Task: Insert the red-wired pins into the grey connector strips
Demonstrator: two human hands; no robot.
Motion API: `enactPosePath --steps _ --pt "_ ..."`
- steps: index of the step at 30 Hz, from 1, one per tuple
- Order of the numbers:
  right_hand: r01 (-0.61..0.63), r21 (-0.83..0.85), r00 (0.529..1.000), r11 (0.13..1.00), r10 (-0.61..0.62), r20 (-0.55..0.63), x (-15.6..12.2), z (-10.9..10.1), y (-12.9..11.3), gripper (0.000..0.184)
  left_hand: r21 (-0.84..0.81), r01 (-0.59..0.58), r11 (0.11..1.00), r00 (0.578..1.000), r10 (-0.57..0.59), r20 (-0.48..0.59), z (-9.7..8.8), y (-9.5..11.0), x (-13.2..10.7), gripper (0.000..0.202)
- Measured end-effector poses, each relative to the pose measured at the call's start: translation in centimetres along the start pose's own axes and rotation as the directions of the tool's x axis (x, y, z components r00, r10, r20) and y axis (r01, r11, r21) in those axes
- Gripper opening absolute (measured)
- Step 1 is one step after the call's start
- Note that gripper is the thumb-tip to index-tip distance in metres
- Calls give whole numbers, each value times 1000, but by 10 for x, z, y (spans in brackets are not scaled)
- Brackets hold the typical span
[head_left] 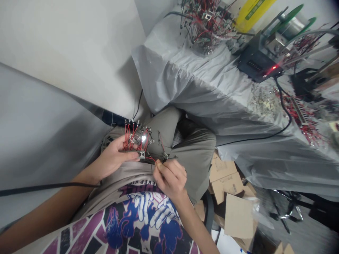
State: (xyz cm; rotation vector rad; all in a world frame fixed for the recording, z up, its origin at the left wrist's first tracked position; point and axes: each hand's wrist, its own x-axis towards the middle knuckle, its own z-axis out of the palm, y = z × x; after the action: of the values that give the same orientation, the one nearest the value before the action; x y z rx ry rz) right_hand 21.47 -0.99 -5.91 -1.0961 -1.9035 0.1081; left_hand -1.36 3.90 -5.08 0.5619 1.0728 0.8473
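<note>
In the head view my left hand [118, 155] is closed around a slotted strip [141, 154] held over my lap. Several red wires [129, 141] with small metal and dark ends stand up from the strip. My right hand [171, 176] pinches a single red wire [151, 159] just right of the strip's end. Small wired parts [165, 155] lie on my trouser leg above my right fingertips. A bright glint among the wires hides some detail. Whether the pinched wire is joined to the strip, I cannot tell.
A table with a grey plastic cover [182, 81] stands ahead, bearing a heap of wired parts [209, 24], a dark machine with a red light [261, 60], a wire spool [295, 24] and another wired strip [299, 109]. Cardboard boxes [238, 215] sit on the floor at right.
</note>
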Motion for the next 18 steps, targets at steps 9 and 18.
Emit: enactPosePath --steps 9,18 --pt "12 -107 1000 994 -12 -3 -4 5 -3 20 30 -42 999 999 43 -32 10 -5 -8 65" --pt "-141 11 981 990 141 -136 0 6 -5 24 358 -146 922 987 161 -12 10 -4 -9 58"
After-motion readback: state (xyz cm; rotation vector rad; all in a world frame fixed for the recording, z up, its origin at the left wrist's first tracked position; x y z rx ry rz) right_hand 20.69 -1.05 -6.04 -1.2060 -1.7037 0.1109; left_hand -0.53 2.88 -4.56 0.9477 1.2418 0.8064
